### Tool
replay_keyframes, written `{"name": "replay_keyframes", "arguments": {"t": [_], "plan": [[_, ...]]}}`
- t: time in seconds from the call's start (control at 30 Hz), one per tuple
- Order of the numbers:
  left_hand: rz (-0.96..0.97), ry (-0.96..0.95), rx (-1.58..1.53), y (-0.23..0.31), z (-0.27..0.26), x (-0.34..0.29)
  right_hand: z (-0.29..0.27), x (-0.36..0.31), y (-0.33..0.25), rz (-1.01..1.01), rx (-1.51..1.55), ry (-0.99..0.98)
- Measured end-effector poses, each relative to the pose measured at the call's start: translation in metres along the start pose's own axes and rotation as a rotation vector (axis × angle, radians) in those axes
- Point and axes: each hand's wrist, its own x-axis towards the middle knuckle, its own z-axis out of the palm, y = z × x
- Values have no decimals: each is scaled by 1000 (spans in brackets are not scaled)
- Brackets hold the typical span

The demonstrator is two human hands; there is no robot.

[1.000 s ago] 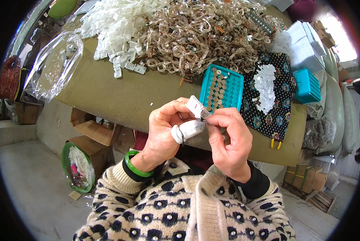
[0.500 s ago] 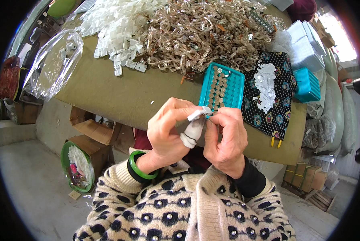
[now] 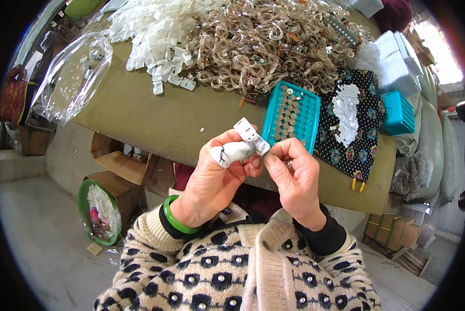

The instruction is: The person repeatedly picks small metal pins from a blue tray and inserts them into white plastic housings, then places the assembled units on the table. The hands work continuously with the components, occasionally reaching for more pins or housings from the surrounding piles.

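Observation:
My left hand (image 3: 198, 184) grips a small white plastic case (image 3: 246, 129), tilted with its slotted face showing. The thumb wears a white cloth wrap (image 3: 235, 153) tied with dark string. At the case's lower end, my right hand (image 3: 302, 184) is closed in a pinch. A small shiny bit shows between its fingers, too hidden to name. Just beyond the hands lies a teal tray (image 3: 307, 124) of round pockets, partly filled with coin-like discs (image 3: 286, 115). My right fingers overlap its near edge in the view.
White plastic cases (image 3: 162, 39) and coiled clear wires (image 3: 253, 49) are heaped at the back. Right of the tray, a black patterned cloth (image 3: 362, 155) bears small white pieces (image 3: 347, 111); teal trays (image 3: 398, 114) are stacked beyond. A clear bag (image 3: 69, 85) hangs over the table's left edge.
My left hand has turned, and the white case has swung up so its slotted face shows. My right hand stays pinched close by. The whole view has shifted slightly.

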Motion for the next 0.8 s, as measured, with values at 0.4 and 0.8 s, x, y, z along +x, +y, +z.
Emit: {"name": "replay_keyframes", "arguments": {"t": [0.4,0.8], "plan": [[247,-5,243,6,11,-10,5,-8,-7,211,324,-61],[772,-88,1204,-10,11,-23,8,-12,0,171,275,-58]]}}
